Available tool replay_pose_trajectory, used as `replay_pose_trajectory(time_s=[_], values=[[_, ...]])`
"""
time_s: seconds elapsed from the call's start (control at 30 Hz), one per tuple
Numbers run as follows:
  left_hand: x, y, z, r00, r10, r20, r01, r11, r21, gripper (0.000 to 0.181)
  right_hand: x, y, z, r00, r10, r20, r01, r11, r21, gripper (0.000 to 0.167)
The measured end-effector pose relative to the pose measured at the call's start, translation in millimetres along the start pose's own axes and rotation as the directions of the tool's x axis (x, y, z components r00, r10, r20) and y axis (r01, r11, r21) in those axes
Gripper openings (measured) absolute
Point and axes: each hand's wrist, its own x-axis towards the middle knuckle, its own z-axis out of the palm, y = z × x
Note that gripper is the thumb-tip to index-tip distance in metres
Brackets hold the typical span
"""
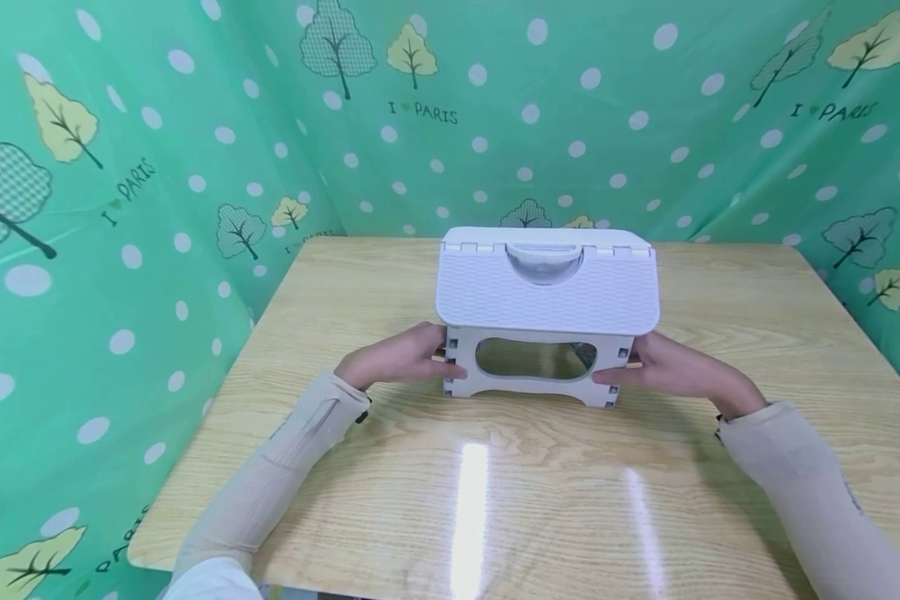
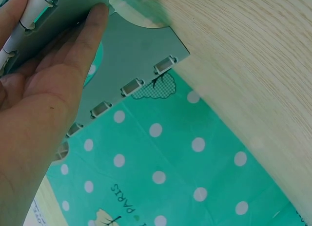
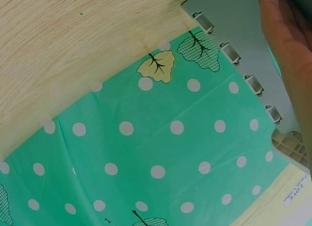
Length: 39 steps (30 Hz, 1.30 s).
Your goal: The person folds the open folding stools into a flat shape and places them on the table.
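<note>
A white folding step stool (image 1: 547, 300) stands on the wooden table, its textured top tilted toward the camera, with a carrying handle at the top's back part and an oval opening in the front panel. At the stool's left side, my left hand (image 1: 408, 354) grips the leg panel, thumb across the front. My right hand (image 1: 663, 367) grips the opposite side the same way. The left wrist view shows the left hand (image 2: 53, 84) with fingers behind a panel edge beside the stool's hinged side (image 2: 131, 50). In the right wrist view the right hand (image 3: 292, 55) is partly cut off.
The wooden table (image 1: 330, 500) extends around the stool, with light reflections near its front. A green curtain (image 1: 495, 150) with white dots and printed trees hangs behind and at the left and right.
</note>
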Motion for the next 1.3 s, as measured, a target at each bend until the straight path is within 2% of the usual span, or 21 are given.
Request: replay_pose_trajectory(time_s=[0.23, 0.53, 1.3], values=[[0.6, -3.0, 0.8, 1.0, 0.012, 0.004, -0.012, 0.999, -0.031, 0.057, -0.6, -1.9, 0.3, 1.0, 0.004, -0.006, -0.004, 1.0, -0.013, 0.104], [0.5, 0.8, 0.6, 1.0, -0.026, 0.003, 0.026, 1.0, 0.007, 0.052, -0.7, -2.7, -0.3, 1.0, 0.004, -0.005, -0.004, 1.0, -0.027, 0.103], [0.2, 1.0, 1.1, 1.0, -0.014, 0.005, 0.014, 1.0, -0.009, 0.058, -0.6, -3.6, -0.1, 1.0, 0.021, 0.001, -0.021, 0.999, -0.027, 0.102]])
